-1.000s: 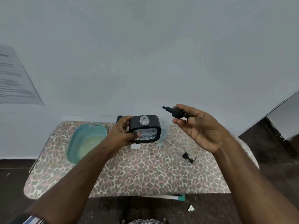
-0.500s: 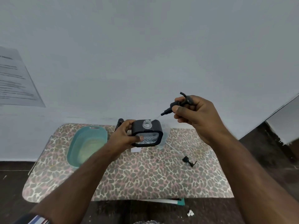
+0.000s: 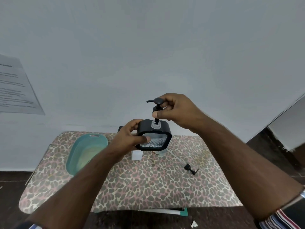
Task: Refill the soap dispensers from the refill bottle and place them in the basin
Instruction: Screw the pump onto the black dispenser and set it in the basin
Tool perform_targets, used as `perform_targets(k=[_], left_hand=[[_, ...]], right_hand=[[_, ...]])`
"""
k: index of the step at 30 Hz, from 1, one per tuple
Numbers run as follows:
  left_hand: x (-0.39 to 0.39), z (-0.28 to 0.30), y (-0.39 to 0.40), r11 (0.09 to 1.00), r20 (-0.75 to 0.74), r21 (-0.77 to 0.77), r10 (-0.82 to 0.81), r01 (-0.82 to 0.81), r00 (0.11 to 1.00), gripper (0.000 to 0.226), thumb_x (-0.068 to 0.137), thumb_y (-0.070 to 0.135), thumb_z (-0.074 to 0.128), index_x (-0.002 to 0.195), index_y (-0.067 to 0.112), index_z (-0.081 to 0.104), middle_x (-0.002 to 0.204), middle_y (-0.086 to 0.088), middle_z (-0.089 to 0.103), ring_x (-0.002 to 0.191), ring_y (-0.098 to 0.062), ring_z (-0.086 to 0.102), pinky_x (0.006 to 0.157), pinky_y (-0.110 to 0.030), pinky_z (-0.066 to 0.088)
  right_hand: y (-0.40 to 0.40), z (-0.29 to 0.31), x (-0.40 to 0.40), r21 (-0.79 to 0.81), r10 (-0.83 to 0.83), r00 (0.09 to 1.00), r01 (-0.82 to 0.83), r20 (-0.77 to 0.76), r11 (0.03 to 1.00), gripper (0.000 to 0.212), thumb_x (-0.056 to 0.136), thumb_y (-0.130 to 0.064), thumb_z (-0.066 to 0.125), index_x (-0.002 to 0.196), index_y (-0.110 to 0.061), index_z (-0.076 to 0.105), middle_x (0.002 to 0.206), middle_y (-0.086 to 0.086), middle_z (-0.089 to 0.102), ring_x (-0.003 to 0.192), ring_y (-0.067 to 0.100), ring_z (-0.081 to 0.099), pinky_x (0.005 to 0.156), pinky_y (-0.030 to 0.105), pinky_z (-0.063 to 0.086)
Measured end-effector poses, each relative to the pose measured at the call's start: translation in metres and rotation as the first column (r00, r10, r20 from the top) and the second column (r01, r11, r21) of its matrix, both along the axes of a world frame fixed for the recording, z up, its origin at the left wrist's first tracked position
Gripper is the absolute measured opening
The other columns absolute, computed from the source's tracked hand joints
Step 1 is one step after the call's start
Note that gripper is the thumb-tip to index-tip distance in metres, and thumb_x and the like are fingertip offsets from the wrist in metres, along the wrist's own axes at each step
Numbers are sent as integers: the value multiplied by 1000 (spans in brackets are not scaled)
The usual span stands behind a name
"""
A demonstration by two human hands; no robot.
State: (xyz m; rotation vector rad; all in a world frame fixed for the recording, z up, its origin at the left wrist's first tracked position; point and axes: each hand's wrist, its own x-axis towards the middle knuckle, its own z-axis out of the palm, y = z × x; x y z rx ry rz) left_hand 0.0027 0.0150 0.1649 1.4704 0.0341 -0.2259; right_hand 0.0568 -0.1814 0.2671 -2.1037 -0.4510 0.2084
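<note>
**Pump over dispenser neck, above the table's far edge**

While the left hand [image 3: 130,138] grips the black-framed soap dispenser [image 3: 154,137] in the air above the far edge of the table [image 3: 148,184], the right hand [image 3: 175,111] pinches the black pump [image 3: 156,106], its stem at the clear neck. Leopard-print cover on the table. Teal basin [image 3: 85,151] at far left corner; second pump [image 3: 191,169] lies loose near right edge. Pale grey wall behind, paper sheet [image 3: 14,88] pinned at left. Dark floor.

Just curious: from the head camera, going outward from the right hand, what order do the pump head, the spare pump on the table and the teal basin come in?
1. Pump head, pinched in the right hand.
2. Spare pump, lower right on table.
3. Teal basin, far left.
</note>
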Motion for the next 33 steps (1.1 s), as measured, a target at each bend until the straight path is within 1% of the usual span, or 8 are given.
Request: perform_targets(k=[3,6,11,19,24,29,31,33], left_hand=[[2,5,0,1000,14,-26,11,-10,1000,52,82,-7,77,124,22,65,128,-17,63,98,-27,77,69,-40,63],[3,12,1,999,32,-30,13,-12,999,53,82,-7,77,125,22,65,128,-14,64,100,-31,76,68,-43,63],[5,21,1,1000,57,3,13,-13,998,52,82,-5,78,123,26,67,126,-8,68,100,-32,76,69,-47,64],[6,35,-1,999,81,28,32,-34,996,50,81,-5,79,121,23,69,124,-13,66,99,-33,76,71,-49,65],[6,40,-4,998,106,26,58,-61,993,50,82,-4,79,123,21,68,125,-16,63,100,-33,75,68,-45,65],[6,42,-8,999,94,11,51,-53,994,50,83,-2,80,123,25,67,126,-13,66,101,-30,75,68,-45,65],[5,43,-9,998,98,6,59,-60,993,51,83,-2,80,124,25,67,126,-13,65,101,-29,75,68,-44,65],[6,44,-10,998,109,5,65,-66,992,52,83,-2,80,126,24,66,127,-13,64,100,-28,75,68,-42,65]], right_hand=[[-1,2,5,-52,17,1000,-17,2,998,22,79,-26,86,94,-15,75,80,-3,73,76,10,65,83,45,56],[-6,4,7,44,49,995,-45,-90,998,27,79,-10,85,102,-5,72,70,-13,69,69,3,63,76,29,53],[-14,21,13,56,119,985,-113,-125,992,62,78,2,83,131,-18,59,116,4,74,84,11,64,89,32,59],[-9,36,11,-96,150,986,-156,-67,983,68,78,-2,85,135,-24,56,101,1,77,87,10,73,82,25,60],[-2,29,7,-203,-45,992,68,119,977,75,69,-43,91,132,-32,53,86,-6,66,83,4,66,71,22,49],[-15,38,10,26,86,988,-84,-129,996,97,79,-7,85,157,-27,29,116,-1,73,98,9,70,85,24,54],[-15,35,10,64,68,988,-60,-135,996,101,78,0,83,158,-24,27,104,0,77,90,8,73,88,27,56],[-9,25,8,-10,-46,999,46,-18,999,105,73,-19,91,158,-27,29,86,-6,71,86,8,71,87,30,55]])
